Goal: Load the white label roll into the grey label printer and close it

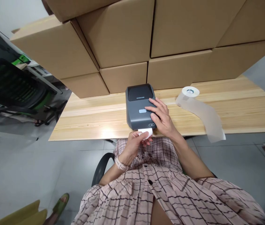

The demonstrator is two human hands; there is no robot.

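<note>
A dark grey label printer (134,114) stands near the front edge of the wooden table, with a light blue button on its top. White label paper (146,130) sticks out of its front slot. My left hand (136,142) pinches this paper between thumb and fingers, just below the printer. On the right side of the printer's lid rests my right hand (162,117), fingers spread, their tips close to the blue button. To the right, a roll of labels (191,91) stands on the table, its loose strip (205,114) trailing over the front edge.
Stacked cardboard boxes (123,37) line the back of the wooden table (87,115). A black office chair (10,87) is at the left. Another person's foot in a green slipper (61,204) shows at the lower left, beside a yellow-green cloth (27,215).
</note>
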